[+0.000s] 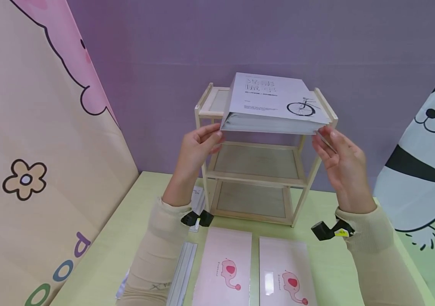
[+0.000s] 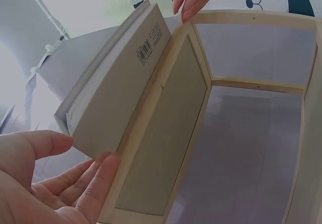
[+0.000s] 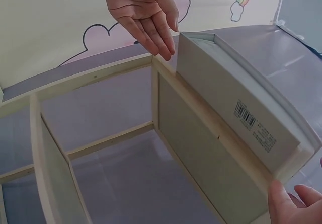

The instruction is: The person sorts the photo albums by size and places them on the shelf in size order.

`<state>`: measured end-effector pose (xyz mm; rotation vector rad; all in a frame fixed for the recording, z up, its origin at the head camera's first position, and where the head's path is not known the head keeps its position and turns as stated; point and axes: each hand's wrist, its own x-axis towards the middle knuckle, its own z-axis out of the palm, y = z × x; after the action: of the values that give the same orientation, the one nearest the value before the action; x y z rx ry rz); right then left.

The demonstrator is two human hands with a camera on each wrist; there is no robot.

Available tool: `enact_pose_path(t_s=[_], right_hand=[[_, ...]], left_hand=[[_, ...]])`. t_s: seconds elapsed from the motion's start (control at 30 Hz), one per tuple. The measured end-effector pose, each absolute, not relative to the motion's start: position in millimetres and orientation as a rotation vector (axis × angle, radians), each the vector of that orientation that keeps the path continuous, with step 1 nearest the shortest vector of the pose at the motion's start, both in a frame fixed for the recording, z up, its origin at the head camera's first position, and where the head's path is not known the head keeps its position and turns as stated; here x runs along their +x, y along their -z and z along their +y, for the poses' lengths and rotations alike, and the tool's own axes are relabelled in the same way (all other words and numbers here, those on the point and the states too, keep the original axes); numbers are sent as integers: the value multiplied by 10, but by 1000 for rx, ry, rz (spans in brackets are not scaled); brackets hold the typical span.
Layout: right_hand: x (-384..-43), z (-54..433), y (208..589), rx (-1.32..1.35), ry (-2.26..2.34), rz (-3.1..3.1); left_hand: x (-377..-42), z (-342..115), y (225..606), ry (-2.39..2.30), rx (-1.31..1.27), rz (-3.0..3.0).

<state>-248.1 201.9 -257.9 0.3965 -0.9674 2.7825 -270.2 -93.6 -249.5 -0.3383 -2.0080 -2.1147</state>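
Head view: a thick white book (image 1: 272,104) with a bicycle drawing on its cover lies flat on the top tier of a small wooden shelf rack (image 1: 257,180), its page edges overhanging the front rail toward six o'clock. The left hand (image 1: 198,146) sits at the book's nine o'clock corner and the right hand (image 1: 339,159) at its three o'clock corner, fingers of both straight and relaxed, touching the edges rather than pinching. Two pink elephant booklets (image 1: 226,265) lie on the green table (image 1: 317,255) at six o'clock of the rack. Left wrist view: the book (image 2: 113,100), barcode up, rests against the rack's frame (image 2: 166,133), with the left hand's fingers (image 2: 93,183) spread just beneath its corner. Right wrist view: the opposite hand (image 3: 146,15) touches the far corner at twelve o'clock. A good finish seems to be pushing evenly from both corners so the book slides back square.
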Motion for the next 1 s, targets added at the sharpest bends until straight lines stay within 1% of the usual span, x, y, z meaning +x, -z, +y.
enact_pose_path(t_s=[0.5,0.83,1.0], right_hand=[[-2408,2055,2986,446,-2808,-1020],[-2371,2078,3257,380,-2841,-1108],[-2367,2097,3393,360,-2877,-1113]], left_hand=[[-2663,-947,2794,2107,-305,-2117],[-2669,-880,3046,2126,-295,-2142],[-2628,-832,3176,2142,-335,-2141]])
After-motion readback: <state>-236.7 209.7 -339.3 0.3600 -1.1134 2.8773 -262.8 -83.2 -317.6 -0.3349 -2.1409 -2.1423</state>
